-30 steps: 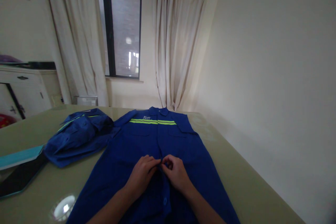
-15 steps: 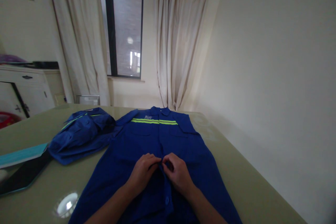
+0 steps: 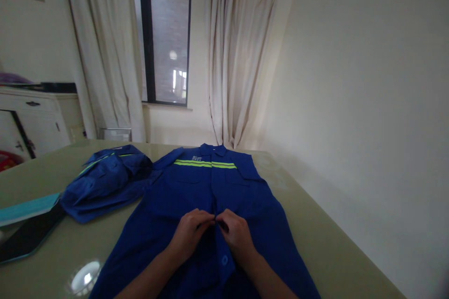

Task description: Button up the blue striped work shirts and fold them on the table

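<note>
A blue work jacket (image 3: 196, 189) with yellow-green stripes across the chest lies front side up, its collar pointing away from me. My left hand (image 3: 192, 231) pinches the left edge of its front opening. Opposite it, my right hand (image 3: 236, 231) pinches the right edge of the placket, the fingertips of both hands nearly meeting. What exactly sits between the fingertips is hidden. Below the hands, a button (image 3: 224, 260) shows on the loose lower part of the placket.
A crumpled blue garment (image 3: 105, 182) with a yellow-green stripe lies at the left, touching the jacket's sleeve. Nearer me are a light-blue flat item (image 3: 30, 209) and a dark flat item (image 3: 31, 238). The greenish table (image 3: 336, 238) runs along the right wall.
Both hands have shifted slightly and come closer together at the placket. The lower placket has turned, so the button faces up more plainly.
</note>
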Motion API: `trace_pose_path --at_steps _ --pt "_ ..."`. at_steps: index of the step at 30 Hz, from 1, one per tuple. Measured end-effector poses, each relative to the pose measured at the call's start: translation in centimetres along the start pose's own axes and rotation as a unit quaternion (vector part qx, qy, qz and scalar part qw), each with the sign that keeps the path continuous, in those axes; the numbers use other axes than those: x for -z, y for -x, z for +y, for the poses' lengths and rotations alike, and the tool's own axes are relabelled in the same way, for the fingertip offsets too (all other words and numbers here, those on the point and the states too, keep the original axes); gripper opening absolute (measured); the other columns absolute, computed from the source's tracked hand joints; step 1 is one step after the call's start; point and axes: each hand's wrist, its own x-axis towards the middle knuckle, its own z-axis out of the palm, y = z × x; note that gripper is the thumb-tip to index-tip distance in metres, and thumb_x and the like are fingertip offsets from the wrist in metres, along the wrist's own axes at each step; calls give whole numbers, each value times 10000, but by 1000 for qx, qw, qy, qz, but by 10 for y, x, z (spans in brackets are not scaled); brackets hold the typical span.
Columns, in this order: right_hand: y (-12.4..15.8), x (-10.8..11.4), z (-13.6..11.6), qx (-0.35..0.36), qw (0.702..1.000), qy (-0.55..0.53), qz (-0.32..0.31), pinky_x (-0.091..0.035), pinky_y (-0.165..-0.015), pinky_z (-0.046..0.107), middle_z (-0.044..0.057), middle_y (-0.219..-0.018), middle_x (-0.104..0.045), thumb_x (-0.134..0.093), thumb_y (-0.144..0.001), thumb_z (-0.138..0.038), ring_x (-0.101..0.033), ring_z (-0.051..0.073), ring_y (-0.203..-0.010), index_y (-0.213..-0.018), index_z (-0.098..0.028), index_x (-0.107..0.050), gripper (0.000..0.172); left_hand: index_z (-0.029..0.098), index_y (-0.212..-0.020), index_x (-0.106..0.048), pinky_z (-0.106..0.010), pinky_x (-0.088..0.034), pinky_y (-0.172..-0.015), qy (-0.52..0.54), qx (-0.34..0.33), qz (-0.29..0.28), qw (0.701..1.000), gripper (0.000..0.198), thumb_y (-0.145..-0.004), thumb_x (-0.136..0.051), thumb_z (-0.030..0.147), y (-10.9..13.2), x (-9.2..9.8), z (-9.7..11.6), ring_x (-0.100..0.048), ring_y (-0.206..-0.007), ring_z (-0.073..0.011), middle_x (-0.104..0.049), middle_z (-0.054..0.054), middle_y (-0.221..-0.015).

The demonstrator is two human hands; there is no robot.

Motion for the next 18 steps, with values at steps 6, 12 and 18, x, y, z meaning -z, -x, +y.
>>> trace_pose_path --at_steps 6,12,18 --pt "-4 5 -11 -78 995 -53 27 -404 -617 246 -3 -754 -642 -621 -879 -181 -559 141 -635 -862 -196 -713 95 298 -1291 -685 -358 -506 -1036 2 -30 -23 999 394 -1017 -419 198 4 2 -4 -681 -1073 -185 -747 -42 -1179" --pt "-3 7 -17 -97 990 -93 28 -439 -626 260 4 -809 -641 -763 -837 -405 -576 152 -669 -926 -203 -707 228 283 -1218 -725 -400 -532 -1025 -68 4 7 998 369 -952 -500 165 5 1 -7 -679 -1125 -238 -759 -53 -1154" --pt "3 3 -27 -145 989 -29 20 -466 -668 281 34 -933 -660 -844 -734 -346 -634 196 -790 -1004 -215 -665 350 302 -1210 -731 -367 -560 -960 -103 -7 6 995 387 -934 -510 147 4 4 -3 -707 -1036 -225 -759 -50 -1112"
